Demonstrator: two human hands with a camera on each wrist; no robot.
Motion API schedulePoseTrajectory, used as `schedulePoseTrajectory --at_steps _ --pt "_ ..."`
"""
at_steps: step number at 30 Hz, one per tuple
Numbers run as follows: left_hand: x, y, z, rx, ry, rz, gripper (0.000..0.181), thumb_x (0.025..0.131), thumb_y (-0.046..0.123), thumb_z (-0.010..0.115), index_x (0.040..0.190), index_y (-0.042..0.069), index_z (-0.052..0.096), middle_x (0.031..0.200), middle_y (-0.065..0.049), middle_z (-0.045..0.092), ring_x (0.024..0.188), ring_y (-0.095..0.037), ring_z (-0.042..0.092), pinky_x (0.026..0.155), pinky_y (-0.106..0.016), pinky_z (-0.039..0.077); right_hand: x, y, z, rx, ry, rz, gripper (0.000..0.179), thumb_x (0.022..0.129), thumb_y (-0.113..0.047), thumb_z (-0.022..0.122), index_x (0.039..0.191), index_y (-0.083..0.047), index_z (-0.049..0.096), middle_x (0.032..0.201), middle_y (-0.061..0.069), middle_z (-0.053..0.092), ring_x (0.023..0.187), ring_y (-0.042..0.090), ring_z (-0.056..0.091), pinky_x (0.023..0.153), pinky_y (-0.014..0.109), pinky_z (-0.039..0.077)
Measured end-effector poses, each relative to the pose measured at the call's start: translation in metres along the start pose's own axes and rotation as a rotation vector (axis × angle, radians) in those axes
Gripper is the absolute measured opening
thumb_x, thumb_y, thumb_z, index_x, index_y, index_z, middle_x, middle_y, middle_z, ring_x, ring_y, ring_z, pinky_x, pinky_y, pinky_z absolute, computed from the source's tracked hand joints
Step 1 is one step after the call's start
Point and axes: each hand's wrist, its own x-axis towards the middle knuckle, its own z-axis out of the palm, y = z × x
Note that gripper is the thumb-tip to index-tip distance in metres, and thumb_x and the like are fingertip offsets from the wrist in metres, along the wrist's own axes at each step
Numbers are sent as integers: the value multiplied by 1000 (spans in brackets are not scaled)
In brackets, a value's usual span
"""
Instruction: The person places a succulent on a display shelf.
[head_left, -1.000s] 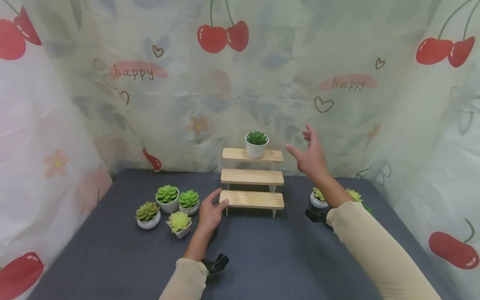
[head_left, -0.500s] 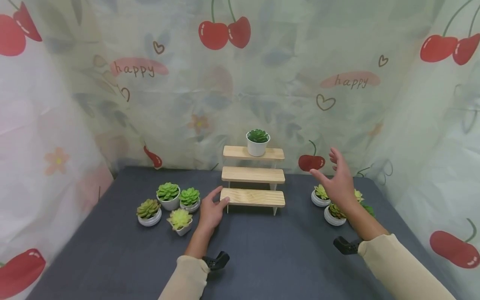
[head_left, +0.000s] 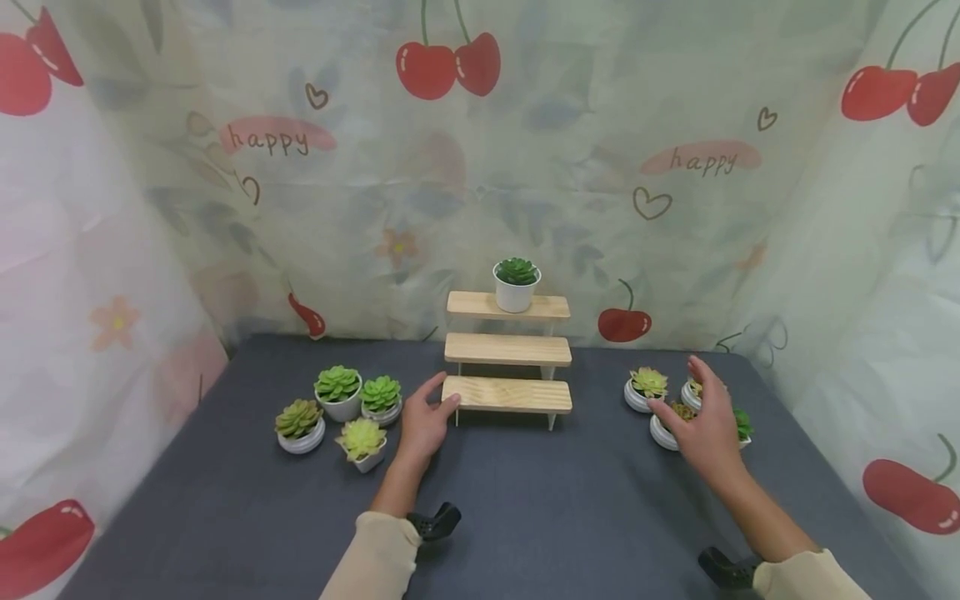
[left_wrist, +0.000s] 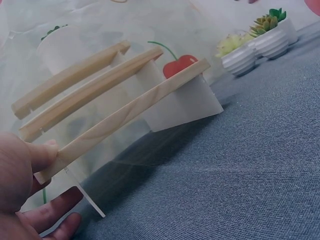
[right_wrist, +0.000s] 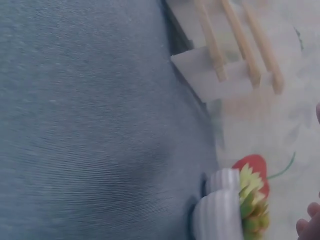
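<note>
A three-tier wooden display stand [head_left: 507, 395] with clear supports stands at the back middle of the table. At the left end of its lowest board, my left hand [head_left: 424, 427] grips it, thumb on top and fingers beneath in the left wrist view. A dark green potted succulent [head_left: 515, 292] in a white pot sits on the top board. My right hand [head_left: 708, 433] hovers over the right group of potted succulents, fingers spread and holding nothing. Among these, a pale yellow-green succulent [head_left: 647, 387] and a reddish-green succulent [right_wrist: 255, 215] show in ribbed white pots; the hand partly hides the others.
Several potted succulents [head_left: 337, 392] stand in a cluster left of my left hand. Dark cloth [head_left: 525, 517] covers the table. A printed curtain [head_left: 480, 208] with cherries closes off the back and both sides.
My right hand has come away from beside the top board, moving right and down to the right group of succulents. The left hand keeps its place on the stand.
</note>
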Motion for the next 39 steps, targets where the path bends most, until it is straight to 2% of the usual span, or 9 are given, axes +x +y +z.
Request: schedulePoseTrajectory --at_steps 6,12,20,27,32,35,39 --pt "2 1 3 -9 -12 9 50 93 14 68 141 11 53 144 -17 47 112 -35 60 88 -49 49 -21 15 -6 8 12 127 84 90 -24 73 152 -1 22 145 30 36 131 47 35 101 60 32" --pt "3 4 2 -9 -11 12 50 93 14 68 141 10 53 145 -17 46 113 -36 59 89 -50 49 -40 26 -6 6 -16 251 86 92 -30 70 153 0 18 146 31 32 130 50 35 100 60 33" --pt "3 4 1 -13 -9 6 50 93 14 68 141 10 53 144 -17 46 113 -36 59 89 -50 48 -53 32 0 19 -52 346 89 90 -31 72 152 1 19 145 33 33 130 51 36 102 60 31" --pt "2 3 0 -11 -6 0 50 93 13 67 141 10 52 144 -17 47 114 -36 59 89 -50 48 -51 39 9 76 -107 422 95 90 -32 72 154 0 9 151 33 24 134 49 31 105 57 30" --pt "2 -1 0 -19 -5 -4 50 93 13 68 141 10 53 144 -17 47 114 -36 59 89 -50 48 -43 44 16 121 -130 435 95 92 -32 69 154 1 5 150 35 24 134 49 31 104 57 32" --pt "3 -3 0 -22 -7 -5 50 93 14 68 140 11 53 144 -17 47 113 -35 59 89 -50 48 -39 46 20 97 -131 449 92 93 -34 67 154 1 7 145 35 30 131 46 35 102 57 33" --pt "3 -4 0 -28 -6 -5 51 92 14 69 141 10 53 143 -17 47 113 -35 59 89 -50 48 -31 50 26 33 -117 466 91 92 -42 66 153 0 13 146 32 30 132 46 33 103 58 28"
